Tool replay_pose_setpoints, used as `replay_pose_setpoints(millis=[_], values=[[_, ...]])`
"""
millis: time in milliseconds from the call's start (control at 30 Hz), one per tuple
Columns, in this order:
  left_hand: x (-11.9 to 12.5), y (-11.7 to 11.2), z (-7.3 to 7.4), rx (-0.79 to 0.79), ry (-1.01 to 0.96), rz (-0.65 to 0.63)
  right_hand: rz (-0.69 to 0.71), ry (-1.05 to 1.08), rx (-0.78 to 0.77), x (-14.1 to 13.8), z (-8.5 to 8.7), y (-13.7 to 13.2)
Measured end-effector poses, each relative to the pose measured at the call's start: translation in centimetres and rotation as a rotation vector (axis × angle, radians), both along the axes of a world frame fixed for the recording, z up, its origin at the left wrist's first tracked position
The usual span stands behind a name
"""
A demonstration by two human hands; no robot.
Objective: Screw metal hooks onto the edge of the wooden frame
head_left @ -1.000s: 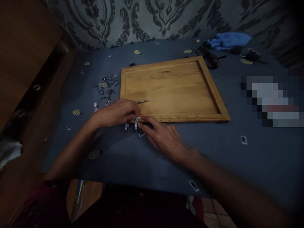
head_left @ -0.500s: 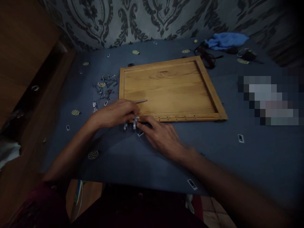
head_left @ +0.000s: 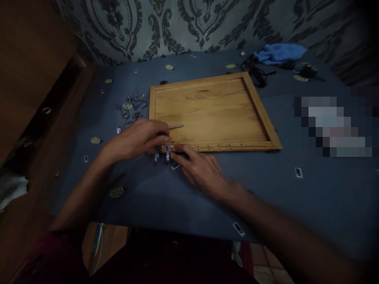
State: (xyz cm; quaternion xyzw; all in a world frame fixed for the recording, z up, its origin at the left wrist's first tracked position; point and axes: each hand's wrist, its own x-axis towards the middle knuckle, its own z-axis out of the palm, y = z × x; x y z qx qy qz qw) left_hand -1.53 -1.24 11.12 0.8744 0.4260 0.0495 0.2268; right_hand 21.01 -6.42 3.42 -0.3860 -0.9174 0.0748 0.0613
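Along the near edge of a wooden panel, toward its left end, the right hand has its fingers slightly parted, fingertips beside a metal hook; whether they pinch it, I cannot tell. Just left, the left hand is curled palm down, its grip hidden; a thin metal rod shows past its fingers, over the panel. A second hook stands below those fingers. Beyond that hand lies a pile of small metal pieces on the blue tablecloth. Farther off, behind the panel, dark glasses sit near a blue cloth.
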Motion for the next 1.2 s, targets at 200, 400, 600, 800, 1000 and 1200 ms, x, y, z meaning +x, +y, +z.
replay_pose_setpoints(millis=[200, 400, 600, 800, 1000, 1200], values=[[-1.0, -3.0, -1.9, 0.067, -0.032, -0.009, 0.013, 0.034, 0.042, 0.1, -0.5, 0.0], [-0.8, -4.2, -4.6, 0.256, 0.006, 0.058, 0.017, 0.038, 0.059, 0.0, -0.7, 0.0], [-0.7, -4.0, -5.3, 0.295, 0.034, 0.053, 0.016, 0.044, 0.063, 0.1, -0.7, 0.0], [-0.7, -4.0, -5.6, 0.276, 0.033, 0.069, 0.03, 0.08, 0.1, 0.2, -0.7, 0.1], [-0.5, -4.2, -5.6, 0.237, 0.001, 0.09, 0.036, 0.113, 0.127, 0.3, -1.1, 0.0], [-0.1, -4.1, -5.3, 0.176, -0.009, 0.121, 0.043, 0.115, 0.145, 0.3, -1.3, 0.0]])
